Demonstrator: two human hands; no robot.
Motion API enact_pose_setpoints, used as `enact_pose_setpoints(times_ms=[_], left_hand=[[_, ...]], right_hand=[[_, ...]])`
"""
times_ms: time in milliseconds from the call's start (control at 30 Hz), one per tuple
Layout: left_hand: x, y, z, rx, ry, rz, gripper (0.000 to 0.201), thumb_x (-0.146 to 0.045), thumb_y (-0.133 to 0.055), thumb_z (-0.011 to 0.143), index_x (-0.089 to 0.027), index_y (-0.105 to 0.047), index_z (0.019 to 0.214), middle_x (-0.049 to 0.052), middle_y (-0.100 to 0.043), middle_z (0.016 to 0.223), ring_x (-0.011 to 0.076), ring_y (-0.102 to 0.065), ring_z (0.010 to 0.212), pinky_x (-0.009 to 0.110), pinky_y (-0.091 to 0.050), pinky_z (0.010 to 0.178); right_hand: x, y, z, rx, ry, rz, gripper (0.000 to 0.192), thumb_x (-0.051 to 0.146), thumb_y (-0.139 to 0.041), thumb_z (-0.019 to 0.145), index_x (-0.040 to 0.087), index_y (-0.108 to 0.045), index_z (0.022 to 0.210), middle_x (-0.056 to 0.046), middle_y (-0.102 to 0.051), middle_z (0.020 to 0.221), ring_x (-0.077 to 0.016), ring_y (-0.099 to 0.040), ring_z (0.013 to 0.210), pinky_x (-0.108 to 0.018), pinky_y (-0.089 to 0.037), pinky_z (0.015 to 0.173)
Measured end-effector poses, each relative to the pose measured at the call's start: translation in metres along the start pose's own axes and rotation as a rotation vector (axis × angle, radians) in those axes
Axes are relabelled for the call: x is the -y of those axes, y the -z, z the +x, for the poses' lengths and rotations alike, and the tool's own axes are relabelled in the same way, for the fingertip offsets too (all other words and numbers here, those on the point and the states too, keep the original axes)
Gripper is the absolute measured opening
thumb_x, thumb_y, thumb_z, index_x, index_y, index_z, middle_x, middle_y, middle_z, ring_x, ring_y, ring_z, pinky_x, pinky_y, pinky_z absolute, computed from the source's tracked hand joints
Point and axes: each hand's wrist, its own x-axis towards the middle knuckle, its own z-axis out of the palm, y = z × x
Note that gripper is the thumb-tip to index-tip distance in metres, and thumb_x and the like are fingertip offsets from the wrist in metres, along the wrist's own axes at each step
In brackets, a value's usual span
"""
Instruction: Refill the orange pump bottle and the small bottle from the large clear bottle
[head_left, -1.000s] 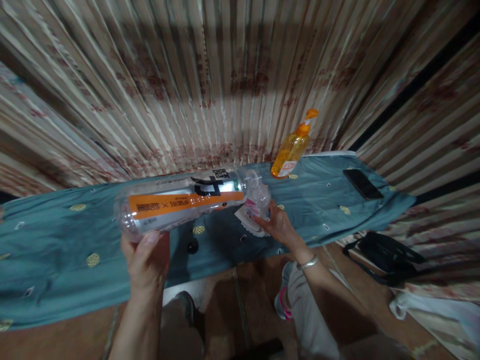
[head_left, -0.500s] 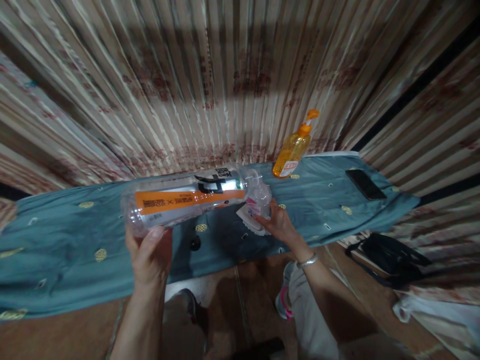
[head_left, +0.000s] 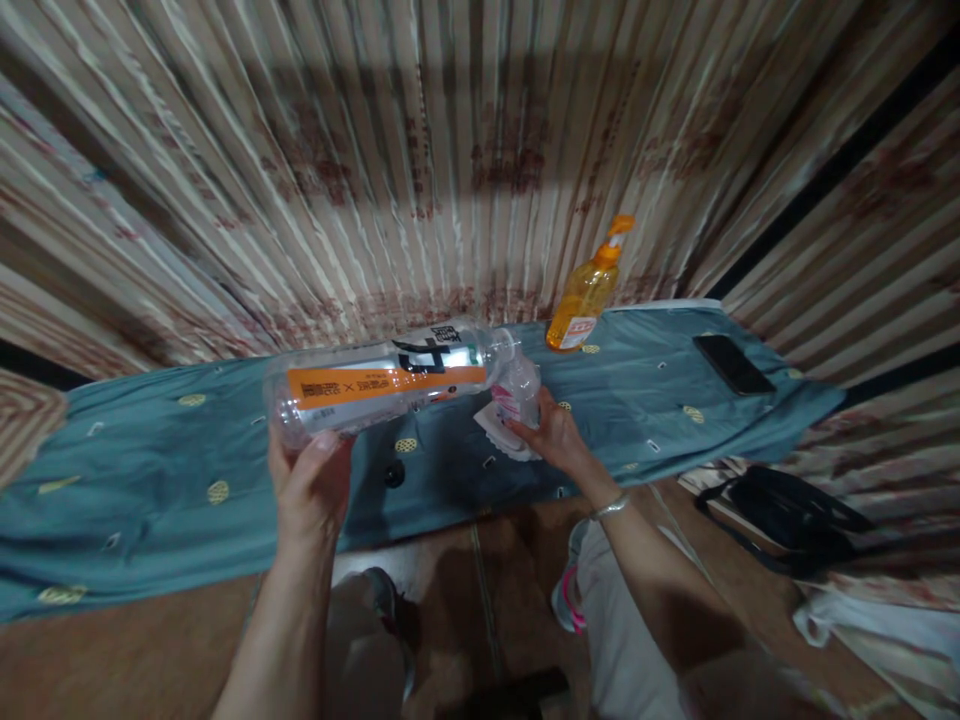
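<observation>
Head view, items as I log them: large bottle [head_left: 390, 385], clear ribbed plastic, orange label, lying level, base gripped in left hand [head_left: 311, 490]. Small bottle [head_left: 519, 390], clear plastic, clasped in right hand [head_left: 551, 440] at large bottle's mouth, over teal cloth-covered table [head_left: 150, 470].

A pleated curtain [head_left: 465, 150] with pale stripes and faded reddish patterns is hanging across the whole back of the room, and a band of shadow is lying over its upper part. A long table [head_left: 150, 500] is standing in front of it, wearing a teal cloth dotted with small yellow ovals. Brown floor tiles [head_left: 487, 590] are showing below the table's near edge. The light is staying dim and warm, falling brightest on the curtain's middle.
</observation>
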Motion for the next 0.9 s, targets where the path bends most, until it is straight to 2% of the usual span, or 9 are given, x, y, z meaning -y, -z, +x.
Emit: enact_pose_setpoints(times_ms=[133,300,433,600,700,900], left_hand=[[-0.001,-0.0003,-0.0015,0.013,0.025,-0.015,0.068,-0.045,-0.115,0.059,-0.03,-0.089,0.12,0.003,-0.088,0.101,0.025,-0.081,0.096,0.045,-0.071,0.104],[0.0029,0.0027,0.0015,0.045,0.039,0.003,0.07,-0.046,-0.113,0.062,-0.032,-0.087,0.125,0.005,-0.087,0.111,0.028,-0.082,0.108,0.039,-0.069,0.096],[0.0038,0.0034,0.0057,0.007,0.072,-0.034,0.057,-0.04,-0.113,0.057,-0.03,-0.088,0.107,0.003,-0.086,0.106,0.0224,-0.079,0.099,0.027,-0.065,0.078],[-0.0006,-0.0022,0.0067,-0.062,0.099,-0.042,0.051,-0.037,-0.113,0.049,-0.023,-0.085,0.091,0.003,-0.087,0.101,0.0197,-0.077,0.091,0.025,-0.064,0.074],[-0.0017,-0.0048,0.0061,-0.06,0.108,-0.045,0.048,-0.037,-0.112,0.05,-0.024,-0.085,0.088,0.003,-0.087,0.1,0.019,-0.077,0.09,0.024,-0.064,0.073],[-0.001,-0.0036,0.0077,-0.061,0.086,-0.055,0.052,-0.035,-0.113,0.051,-0.025,-0.086,0.094,0.001,-0.085,0.097,0.0181,-0.076,0.088,0.025,-0.064,0.072]], right_hand=[[0.0004,-0.0012,0.0025,0.005,0.01,-0.048,0.053,0.031,-0.095,0.094,0.018,-0.07,0.139,-0.015,-0.092,0.115,-0.0373,-0.091,0.105,-0.04,-0.07,0.088],[0.0028,0.0011,0.0056,0.022,0.025,-0.089,0.054,0.03,-0.098,0.094,0.019,-0.07,0.139,-0.014,-0.092,0.114,-0.0359,-0.091,0.101,-0.037,-0.067,0.083],[0.0035,0.0001,0.0074,0.014,0.033,-0.083,0.049,0.027,-0.096,0.093,0.02,-0.071,0.135,-0.013,-0.091,0.114,-0.0351,-0.09,0.101,-0.037,-0.066,0.083],[0.002,0.0,0.0077,0.025,0.043,-0.06,0.046,0.026,-0.093,0.095,0.019,-0.071,0.135,-0.013,-0.091,0.114,-0.0337,-0.09,0.101,-0.037,-0.066,0.085],[0.0017,0.0019,0.008,0.038,0.043,-0.062,0.047,0.029,-0.094,0.096,0.018,-0.071,0.136,-0.013,-0.092,0.114,-0.0346,-0.091,0.101,-0.037,-0.067,0.085],[0.0045,0.002,0.0085,0.048,0.022,-0.087,0.055,0.028,-0.094,0.096,0.016,-0.07,0.145,-0.017,-0.092,0.12,-0.0369,-0.092,0.106,-0.039,-0.069,0.088]])
